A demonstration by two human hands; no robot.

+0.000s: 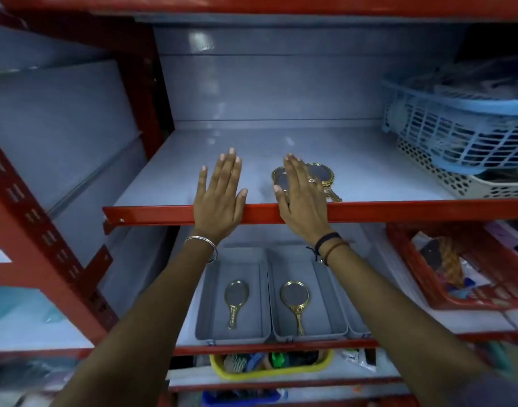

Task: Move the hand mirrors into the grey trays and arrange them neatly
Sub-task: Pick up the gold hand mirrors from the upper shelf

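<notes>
Red steel frames the rack (398,208), and I am reaching onto its upper shelf (354,171), a pale grey board with bare room at the back. On the shelf below, three grey trays sit side by side at the front lip: the left tray (210,318) holds one mirror (235,301), the middle tray (337,315) holds another (295,304), both lying flat with handles toward me, and the third tray (356,324) is mostly hidden by my right forearm, so I cannot tell what is in it. A blue basket (457,127) stands well off to the right.

My left hand (219,195) lies flat over the shelf edge, fingers straight and spread, holding nothing. My right hand (301,195) is likewise flat and open, fingers together, reaching over the loose mirrors (325,177) near the front edge. At least two gold rims show, one overlapping the other; whether my palm touches them I cannot tell.

The risk, I think, is the edge. The mirrors lie close to the lip, handles pointing outward, so a sweep with a flat palm could push one off the shelf to drop past the trays. The overlap also means lifting one could drag its neighbour. I would close my fingers round a handle before pulling anything toward me.
</notes>
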